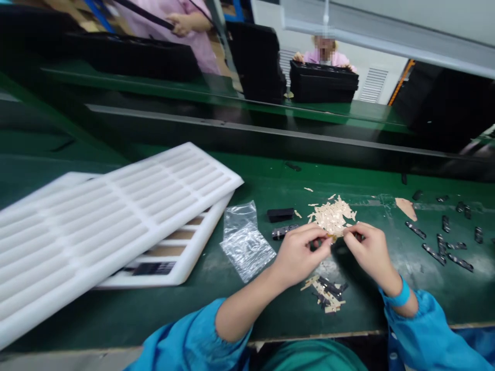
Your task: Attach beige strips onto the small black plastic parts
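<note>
Over the green bench (216, 314), my left hand (303, 253) is pinched on a small yellowish piece (332, 237) too tiny to name. My right hand (367, 251) has thumb and forefinger pressed together close by; whatever is in that pinch is too small to make out. Just beyond both hands lies a heap of small cream-coloured strips (332, 214). Nearer to me is a mixed pile of black and cream scraps (327, 293). A black part with shiny spots (284, 232) lies beside my left hand, with a plain black block (280, 215) behind it.
White slotted trays (189, 147) lie stacked at the left, with clear plastic bags (247, 247) beside them. Several small black parts (441, 245) are scattered on the right, near a tan scrap (406, 208). Across the raised ledge, two people in pink stand near black cases (325, 82).
</note>
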Available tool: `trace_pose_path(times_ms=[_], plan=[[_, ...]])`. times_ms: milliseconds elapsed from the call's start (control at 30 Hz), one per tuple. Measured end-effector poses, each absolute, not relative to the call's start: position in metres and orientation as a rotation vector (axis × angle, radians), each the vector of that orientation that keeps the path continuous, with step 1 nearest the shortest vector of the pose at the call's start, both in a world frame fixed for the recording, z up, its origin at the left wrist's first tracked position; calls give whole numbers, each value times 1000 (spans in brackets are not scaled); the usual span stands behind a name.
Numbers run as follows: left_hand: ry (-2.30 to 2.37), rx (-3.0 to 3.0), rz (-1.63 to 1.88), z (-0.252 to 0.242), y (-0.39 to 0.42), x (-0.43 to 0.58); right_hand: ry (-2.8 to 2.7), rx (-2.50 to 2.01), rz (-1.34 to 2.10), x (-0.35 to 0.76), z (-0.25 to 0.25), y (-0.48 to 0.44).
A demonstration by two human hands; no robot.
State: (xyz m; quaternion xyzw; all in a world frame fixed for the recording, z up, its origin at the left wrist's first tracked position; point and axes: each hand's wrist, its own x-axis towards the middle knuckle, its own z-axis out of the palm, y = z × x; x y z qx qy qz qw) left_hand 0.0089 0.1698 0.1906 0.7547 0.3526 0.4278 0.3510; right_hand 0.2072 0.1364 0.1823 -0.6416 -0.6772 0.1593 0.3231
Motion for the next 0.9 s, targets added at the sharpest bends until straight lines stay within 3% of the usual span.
trace_pose_path(times_ms=[233, 433, 733, 900], plan=[[936, 1998, 1151, 202, 173, 10, -2170, -2060, 246, 238, 170, 104], [881, 2067, 1101, 203, 169, 11, -2069, -2364, 327, 259, 163, 29], [893, 2058, 980, 201, 168, 14, -1870, -2407, 596, 238, 169, -33], [728, 1993, 833, 211, 165, 17, -1562, -2003, 736, 252, 190, -23]])
